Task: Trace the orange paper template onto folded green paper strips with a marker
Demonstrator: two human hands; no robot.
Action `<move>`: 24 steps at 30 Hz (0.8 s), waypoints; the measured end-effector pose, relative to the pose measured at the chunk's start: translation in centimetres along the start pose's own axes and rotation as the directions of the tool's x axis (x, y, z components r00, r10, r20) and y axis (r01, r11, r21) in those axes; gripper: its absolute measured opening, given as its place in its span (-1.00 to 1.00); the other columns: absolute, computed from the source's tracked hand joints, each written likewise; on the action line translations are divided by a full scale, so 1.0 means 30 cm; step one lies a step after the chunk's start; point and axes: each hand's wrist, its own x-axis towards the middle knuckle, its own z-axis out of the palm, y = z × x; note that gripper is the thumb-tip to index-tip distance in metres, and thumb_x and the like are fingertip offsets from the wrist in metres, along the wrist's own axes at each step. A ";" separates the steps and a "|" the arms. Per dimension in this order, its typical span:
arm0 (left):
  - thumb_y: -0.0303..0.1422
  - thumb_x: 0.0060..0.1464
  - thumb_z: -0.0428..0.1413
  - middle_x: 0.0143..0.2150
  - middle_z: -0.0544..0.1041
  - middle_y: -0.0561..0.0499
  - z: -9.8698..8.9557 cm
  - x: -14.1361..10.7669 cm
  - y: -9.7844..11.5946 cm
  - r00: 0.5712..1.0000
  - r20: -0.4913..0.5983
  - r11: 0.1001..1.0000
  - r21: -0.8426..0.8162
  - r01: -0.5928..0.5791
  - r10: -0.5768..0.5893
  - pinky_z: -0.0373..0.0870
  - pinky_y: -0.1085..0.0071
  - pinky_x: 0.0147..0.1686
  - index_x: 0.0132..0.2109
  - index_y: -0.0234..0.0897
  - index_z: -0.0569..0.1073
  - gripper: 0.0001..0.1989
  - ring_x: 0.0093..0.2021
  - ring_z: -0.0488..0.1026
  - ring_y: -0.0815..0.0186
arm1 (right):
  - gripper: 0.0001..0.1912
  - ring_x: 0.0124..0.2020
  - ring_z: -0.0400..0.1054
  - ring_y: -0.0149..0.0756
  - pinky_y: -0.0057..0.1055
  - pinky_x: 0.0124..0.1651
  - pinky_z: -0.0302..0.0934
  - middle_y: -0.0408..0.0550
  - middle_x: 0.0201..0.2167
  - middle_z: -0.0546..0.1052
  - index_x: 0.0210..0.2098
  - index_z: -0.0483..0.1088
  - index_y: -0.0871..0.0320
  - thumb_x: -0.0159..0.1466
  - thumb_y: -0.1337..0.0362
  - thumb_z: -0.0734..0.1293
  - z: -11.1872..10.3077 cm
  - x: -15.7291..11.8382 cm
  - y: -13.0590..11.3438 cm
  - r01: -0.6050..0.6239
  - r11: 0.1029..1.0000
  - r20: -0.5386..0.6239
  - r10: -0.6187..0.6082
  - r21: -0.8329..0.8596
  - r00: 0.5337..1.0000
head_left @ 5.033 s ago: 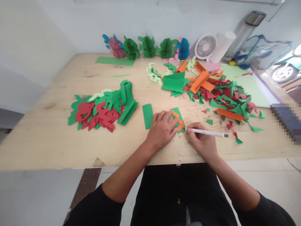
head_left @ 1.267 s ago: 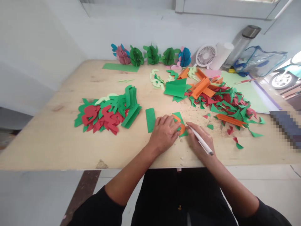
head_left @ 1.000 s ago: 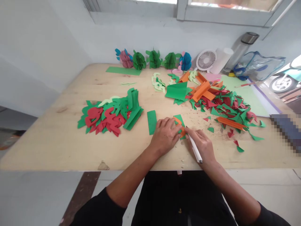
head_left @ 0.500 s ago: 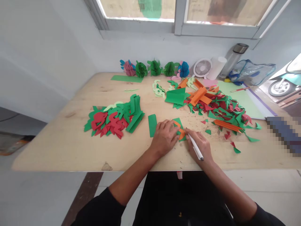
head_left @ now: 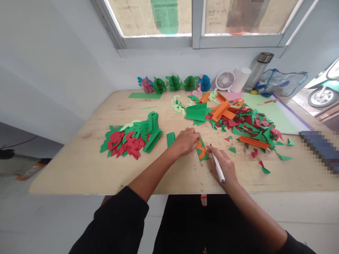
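Observation:
My right hand (head_left: 224,165) holds a white pen (head_left: 218,167), its tip end by the right edge of a small green paper piece (head_left: 204,156). On that piece lies a wavy orange paper cut-out (head_left: 202,151). Fingers bent, my left hand (head_left: 186,141) grips the upper end of the cut-out against the green paper; its fingertips are partly hidden. Another green paper strip (head_left: 171,139) lies just left of this hand, partly covered by it.
Red and green cut-outs (head_left: 132,143) are heaped at left. Paper scraps (head_left: 254,123) and folded orange paper (head_left: 221,110) lie at right. Paper figures (head_left: 173,83), a small fan (head_left: 225,80), a bottle (head_left: 258,72) and a clear pouch (head_left: 282,83) line the back.
My left hand has shifted to the top end of the orange cut-out, showing more of it. My right hand keeps the pen close to the green piece. The camera view has tilted up slightly.

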 end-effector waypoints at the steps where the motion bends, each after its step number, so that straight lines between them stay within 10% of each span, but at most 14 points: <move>1: -0.47 0.07 0.15 -0.15 0.44 -0.05 -0.005 0.013 -0.005 1.000 0.019 1.000 -0.001 -0.009 0.009 0.35 0.25 -0.09 -0.21 -0.22 0.46 -0.89 -0.07 0.38 0.14 | -0.71 -0.19 0.50 -0.21 -0.30 -0.13 0.38 -0.04 -0.20 0.62 0.03 0.41 0.05 0.40 0.26 0.15 -0.001 0.000 -0.001 -0.002 1.000 0.000 0.002 0.006 1.000; 8: -0.45 0.02 0.19 -0.22 0.46 -0.01 -0.011 0.031 -0.031 0.996 0.070 0.996 -0.069 -0.050 0.054 0.31 0.30 -0.16 -0.32 -0.23 0.41 -0.91 -0.12 0.38 0.16 | -0.70 -0.19 0.51 -0.21 -0.29 -0.14 0.40 -0.05 -0.19 0.61 0.04 0.40 0.02 0.35 0.27 0.20 0.008 -0.003 0.006 -0.027 0.999 -0.047 0.030 0.044 0.998; 24: -0.38 0.23 0.02 -0.31 0.46 0.05 -0.049 -0.217 0.057 0.989 -0.128 0.924 -0.366 -0.111 0.068 0.32 0.31 -0.16 -0.32 -0.22 0.34 -0.88 -0.24 0.39 0.29 | -0.87 -0.35 0.53 -0.27 -0.42 -0.32 0.39 -0.09 -0.36 0.61 -0.21 0.44 0.06 0.24 0.23 0.31 -0.051 -0.029 -0.058 -0.272 0.916 0.146 0.238 0.294 0.960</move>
